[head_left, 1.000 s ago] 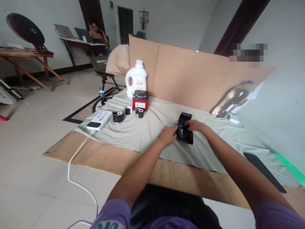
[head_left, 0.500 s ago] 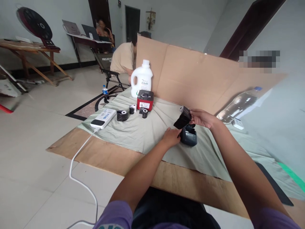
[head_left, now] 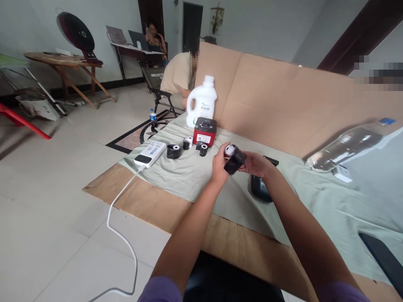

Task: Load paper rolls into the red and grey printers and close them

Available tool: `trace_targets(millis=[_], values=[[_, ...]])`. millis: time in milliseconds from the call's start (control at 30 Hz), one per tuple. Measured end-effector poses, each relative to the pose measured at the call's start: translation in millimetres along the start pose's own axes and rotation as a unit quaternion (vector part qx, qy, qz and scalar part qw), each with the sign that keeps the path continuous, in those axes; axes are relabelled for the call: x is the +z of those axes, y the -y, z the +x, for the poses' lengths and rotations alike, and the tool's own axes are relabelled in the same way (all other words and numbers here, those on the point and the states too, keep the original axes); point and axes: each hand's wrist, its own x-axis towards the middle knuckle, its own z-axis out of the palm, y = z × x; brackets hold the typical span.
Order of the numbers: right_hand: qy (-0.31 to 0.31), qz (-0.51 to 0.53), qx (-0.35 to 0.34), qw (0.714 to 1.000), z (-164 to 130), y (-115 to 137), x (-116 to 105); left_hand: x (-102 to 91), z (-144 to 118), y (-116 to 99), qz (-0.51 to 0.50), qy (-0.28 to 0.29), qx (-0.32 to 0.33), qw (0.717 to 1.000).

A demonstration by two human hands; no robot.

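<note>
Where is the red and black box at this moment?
In the head view, the red and black box stands on the cloth, directly before the white jug.

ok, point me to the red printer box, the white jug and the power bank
red printer box [head_left: 205, 132], head view, on its red front face.
white jug [head_left: 202, 105], head view, on the middle of its body.
power bank [head_left: 150, 152], head view, on its white top.

White capitals on the folding chair's [head_left: 156, 76] backrest, past the worktop's far left corner, read "PROJEY", and the rest runs out of reach. The white jug [head_left: 202, 102] carries a green-printed label, too small to read. The red box [head_left: 205, 131] shows a white sticker with a code square, lettering illegible. Print on the power bank [head_left: 150, 153] is blurred.
</note>
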Motion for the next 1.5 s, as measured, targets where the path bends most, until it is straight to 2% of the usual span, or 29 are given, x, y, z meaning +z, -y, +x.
trace_targets(millis=[100, 200, 300, 433, 533, 600, 700, 833, 967, 1067, 1200, 1333, 1500], values=[[-0.01, -0.029, -0.009, 1.0, 1.0, -1.7, 5.6, 3.7, -3.0, -4.2, 0.031, -0.041, -0.039, 0.998], [-0.069, -0.034, -0.076, 0.994, -5.9, 0.7, 0.3, 8.7, -6.6, -4.1, 0.079, -0.052, -0.052, 0.994], [-0.084, -0.083, -0.137, 0.983, -16.5, 2.2, -7.6, 9.7, -7.9, 0.9, 0.115, 0.002, -0.03, 0.993], [-0.025, -0.208, -0.161, 0.964, -22.9, -3.8, -11.7, 10.7, -7.4, 13.0, 0.112, 0.095, 0.011, 0.989], [-0.024, -0.268, -0.189, 0.944, -20.7, -10.0, -16.5, 13.8, -7.1, 21.9, 0.095, 0.124, 0.023, 0.987], [-0.031, -0.284, -0.167, 0.944, -18.4, -13.4, -23.7, 14.6, -7.0, 25.6, 0.076, 0.13, 0.015, 0.988], [-0.016, -0.257, -0.116, 0.959, -15.7, -18.7, -38.3, 12.1, -6.5, 25.8, 0.078, 0.156, 0.013, 0.985], [0.014, -0.201, -0.088, 0.976, -13.1, -27.1, -51.7, 6.6, -5.7, 21.1, 0.155, 0.181, 0.042, 0.97], [0.033, -0.167, -0.051, 0.984, -11.5, -32.8, -51.9, 2.7, -6.3, 19.7, 0.195, 0.206, 0.05, 0.958], [0.024, -0.16, -0.034, 0.986, -9.4, -35.8, -51.6, -1.0, -6.8, 19.8, 0.168, 0.271, 0.033, 0.947], [0.028, -0.146, -0.024, 0.989, -5.7, -40.6, -57.6, -5.3, -6.8, 16.4, 0.081, 0.337, -0.03, 0.937], [0.023, -0.158, -0.011, 0.987, -5.5, -42.6, -65.3, -8.4, -6.0, 12.3, 0.072, 0.317, -0.068, 0.943], [0.017, -0.168, 0.003, 0.986, -16.0, -34.0, -71.4, -14.0, -2.3, 14.2, 0.174, 0.283, -0.01, 0.943]])
